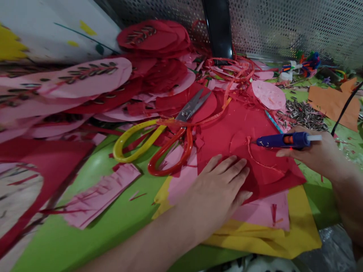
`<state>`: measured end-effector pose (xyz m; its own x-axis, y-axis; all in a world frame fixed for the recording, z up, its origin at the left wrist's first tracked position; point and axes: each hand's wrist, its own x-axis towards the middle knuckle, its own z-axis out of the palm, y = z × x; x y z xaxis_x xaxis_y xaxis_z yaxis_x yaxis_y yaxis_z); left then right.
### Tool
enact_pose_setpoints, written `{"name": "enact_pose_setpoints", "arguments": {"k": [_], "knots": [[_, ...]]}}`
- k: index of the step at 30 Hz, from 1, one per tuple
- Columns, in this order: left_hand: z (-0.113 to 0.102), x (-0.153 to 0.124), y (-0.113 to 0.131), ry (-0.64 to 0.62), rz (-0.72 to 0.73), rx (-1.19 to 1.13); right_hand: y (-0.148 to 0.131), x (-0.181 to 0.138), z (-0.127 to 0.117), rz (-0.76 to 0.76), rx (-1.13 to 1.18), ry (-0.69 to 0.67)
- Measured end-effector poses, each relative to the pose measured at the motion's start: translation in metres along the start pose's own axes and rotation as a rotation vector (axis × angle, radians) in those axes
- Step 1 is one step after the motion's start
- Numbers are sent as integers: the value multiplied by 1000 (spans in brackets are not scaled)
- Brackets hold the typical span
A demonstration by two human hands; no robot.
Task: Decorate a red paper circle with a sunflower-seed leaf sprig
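Gluing is judged best done with the red paper sheet point(227, 139) kept pinned flat and fingers held clear of the hot nozzle. Near the counter's point(85, 241) front edge, the left hand point(219, 185) is spread open, palm down on the sheet. Just beyond, rightward, a glue gun point(283, 140) is gripped in the closed right hand point(312, 153). Scissors point(170, 136) are laid farther back.

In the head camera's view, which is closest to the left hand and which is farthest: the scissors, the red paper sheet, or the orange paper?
1. Red paper sheet: under the left hand, touching it.
2. Scissors with yellow and red handles: just beyond, to its left.
3. Orange paper sheet: far right, at the back.
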<state>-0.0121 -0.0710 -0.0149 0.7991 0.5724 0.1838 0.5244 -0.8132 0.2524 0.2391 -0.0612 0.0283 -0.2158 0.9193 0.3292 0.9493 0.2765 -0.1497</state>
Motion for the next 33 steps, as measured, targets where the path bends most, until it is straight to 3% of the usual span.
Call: {"name": "enact_pose_setpoints", "arguments": {"k": [21,33], "knots": [[-1,0,0,-4,7,19,0,-1,1,30,2,-37],[-2,1,0,-20,4,-15,-3,1,0,126,61,-99]]}}
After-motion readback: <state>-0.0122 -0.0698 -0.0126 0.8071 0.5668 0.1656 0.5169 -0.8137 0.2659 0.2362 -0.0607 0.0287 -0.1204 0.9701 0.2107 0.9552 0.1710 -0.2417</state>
